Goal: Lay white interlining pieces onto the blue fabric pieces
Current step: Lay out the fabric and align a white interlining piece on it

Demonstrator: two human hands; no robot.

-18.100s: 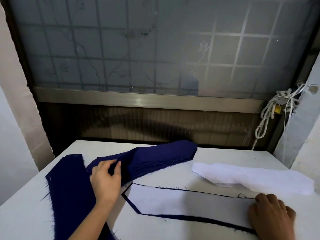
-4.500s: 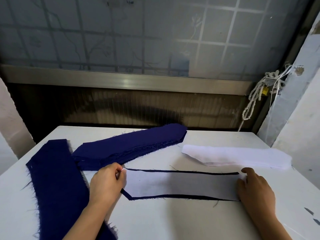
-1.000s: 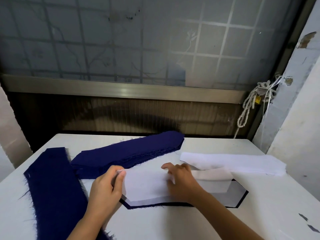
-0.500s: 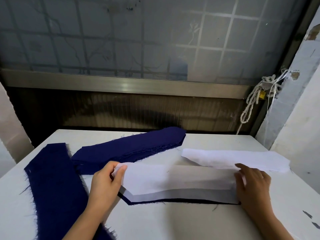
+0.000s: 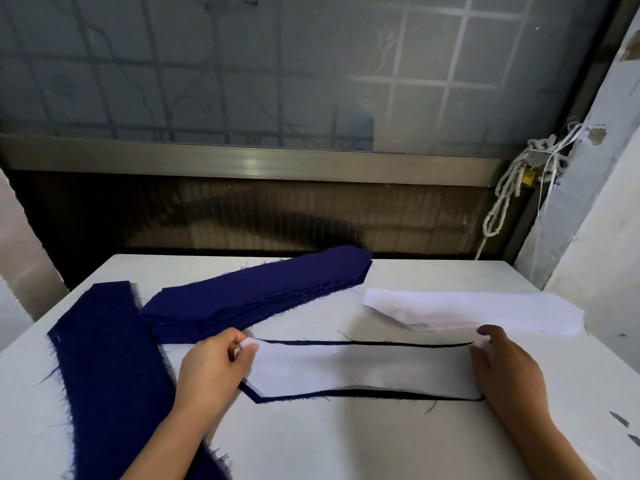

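Currently one white piece (image 5: 360, 370) lies flat on one blue piece (image 5: 363, 343). Blue shows only as a thin rim, far side and near side. Left hand (image 5: 211, 368) pinches the white left corner, thumb against fingers. Right hand (image 5: 505, 365) rests on the right end, fingers relaxed and hiding that edge. Bare table (image 5: 346, 441) nearer than the fingers. Beyond the right fingers: one white pile (image 5: 474, 311). Beyond the left fingers: one blue pile (image 5: 263, 296), layers uncountable. Outside the left hand: one blue strip (image 5: 104, 358), cut off at the bottom.
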